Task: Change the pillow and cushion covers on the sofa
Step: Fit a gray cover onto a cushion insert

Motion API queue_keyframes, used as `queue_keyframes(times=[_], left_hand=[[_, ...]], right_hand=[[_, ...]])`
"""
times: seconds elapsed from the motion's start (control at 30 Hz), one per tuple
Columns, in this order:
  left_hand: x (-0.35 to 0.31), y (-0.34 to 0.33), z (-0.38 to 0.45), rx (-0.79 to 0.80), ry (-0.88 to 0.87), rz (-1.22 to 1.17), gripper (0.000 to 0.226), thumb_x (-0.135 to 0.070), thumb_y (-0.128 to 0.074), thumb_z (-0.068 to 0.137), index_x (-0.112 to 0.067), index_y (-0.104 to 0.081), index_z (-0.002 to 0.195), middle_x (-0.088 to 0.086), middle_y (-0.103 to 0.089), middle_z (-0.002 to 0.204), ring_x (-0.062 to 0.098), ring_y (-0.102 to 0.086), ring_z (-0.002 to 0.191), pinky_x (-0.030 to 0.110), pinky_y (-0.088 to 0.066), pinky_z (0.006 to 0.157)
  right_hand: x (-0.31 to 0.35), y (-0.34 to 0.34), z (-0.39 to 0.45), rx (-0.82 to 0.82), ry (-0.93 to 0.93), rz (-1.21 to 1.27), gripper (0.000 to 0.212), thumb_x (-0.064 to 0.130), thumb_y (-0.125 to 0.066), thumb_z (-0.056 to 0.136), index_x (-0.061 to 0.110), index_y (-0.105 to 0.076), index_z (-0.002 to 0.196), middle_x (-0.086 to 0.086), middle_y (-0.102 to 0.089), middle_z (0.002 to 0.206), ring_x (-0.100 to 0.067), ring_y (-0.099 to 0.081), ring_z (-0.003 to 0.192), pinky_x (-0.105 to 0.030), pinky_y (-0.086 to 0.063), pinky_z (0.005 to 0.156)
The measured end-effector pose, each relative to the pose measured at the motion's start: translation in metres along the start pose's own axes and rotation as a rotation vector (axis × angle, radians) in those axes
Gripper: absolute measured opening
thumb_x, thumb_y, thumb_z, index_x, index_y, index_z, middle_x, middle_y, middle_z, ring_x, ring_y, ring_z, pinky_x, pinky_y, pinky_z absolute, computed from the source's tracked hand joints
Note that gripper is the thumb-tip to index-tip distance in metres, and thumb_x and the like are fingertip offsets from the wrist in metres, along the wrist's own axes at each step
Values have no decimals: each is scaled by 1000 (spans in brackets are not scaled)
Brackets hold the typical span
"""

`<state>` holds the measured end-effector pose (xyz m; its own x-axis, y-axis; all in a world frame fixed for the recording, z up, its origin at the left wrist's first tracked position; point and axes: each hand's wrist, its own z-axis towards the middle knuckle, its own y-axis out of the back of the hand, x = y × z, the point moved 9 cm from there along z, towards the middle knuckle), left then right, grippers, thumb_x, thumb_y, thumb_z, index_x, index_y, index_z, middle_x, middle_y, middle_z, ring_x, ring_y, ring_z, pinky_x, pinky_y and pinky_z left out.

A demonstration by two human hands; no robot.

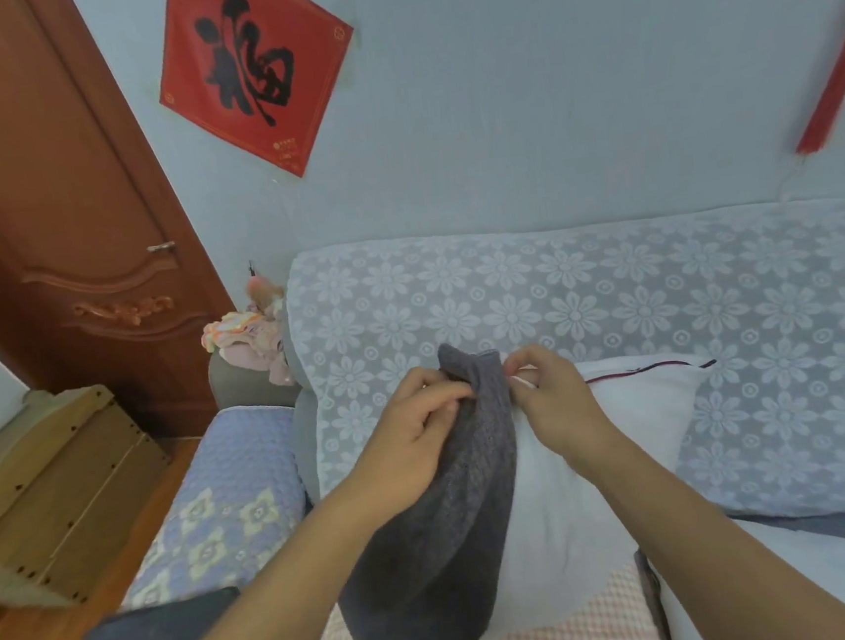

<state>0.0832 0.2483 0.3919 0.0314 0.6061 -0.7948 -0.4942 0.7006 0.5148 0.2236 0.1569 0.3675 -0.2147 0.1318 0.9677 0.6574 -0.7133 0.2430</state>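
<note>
So the sofa (616,311) with the flower-lace throw fills most of the view, and the white pillow (640,402) stands propped against its backrest, long axis running left-right, dark piping along its top edge. The grey knit cover (458,497) sits on the pillow's left end only, hanging down toward the bottom of the view, so the bare part of the pillow lies off to the right of both hands. Can't honestly tell whether it's going on or coming off, but either way the cover has to travel along that left-right axis.

Both forearms reach up from below and meet at the cover's top corner. The left hand (415,429) has its grip closed on the grey fabric, fingers curled over the edge. The right hand (547,400) pinches right at the seam where grey meets white, looks like the cover's rim, and it's the hand nearer the uncovered side
</note>
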Motion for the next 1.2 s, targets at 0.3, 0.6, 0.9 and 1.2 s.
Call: queue_keyframes(times=[0.3, 0.6, 0.9, 1.2], left_hand=[[3, -21, 13, 116, -38, 365, 31, -34, -52, 101, -46, -48, 130, -13, -32, 116, 2, -52, 87, 9, -37, 72], [12, -44, 8, 52, -53, 433, 41, -18, -61, 95, -34, -50, 131, -9, -30, 121, 11, -51, 93, 31, -54, 77], [38, -27, 4, -259, 174, -137, 46, 0, -75, 85, -40, -59, 102, -7, -46, 116, -2, -53, 109, 9, -40, 97], [74, -54, 0, -36, 416, -1007, 37, 7, -66, 90, -20, -65, 114, 18, -67, 117, 29, -66, 105, 44, -51, 97]], right_hand=[[-5, 3, 0, -10, -109, 148, 4, 12, -60, 96, 10, -62, 98, -7, -73, 81, -13, -65, 69, -26, -51, 63], [-15, -4, 5, 42, -165, 198, 32, 37, -53, 103, 13, -73, 98, -1, -76, 93, -15, -72, 92, -29, -55, 81], [-30, 14, 7, -116, -201, 448, 17, 27, -61, 93, 13, -59, 85, -9, -57, 87, -22, -54, 85, -44, -47, 84], [-44, 40, 5, -259, -162, 793, 38, 4, -50, 96, 21, -34, 67, 3, -37, 65, -9, -38, 61, -27, -34, 63]])
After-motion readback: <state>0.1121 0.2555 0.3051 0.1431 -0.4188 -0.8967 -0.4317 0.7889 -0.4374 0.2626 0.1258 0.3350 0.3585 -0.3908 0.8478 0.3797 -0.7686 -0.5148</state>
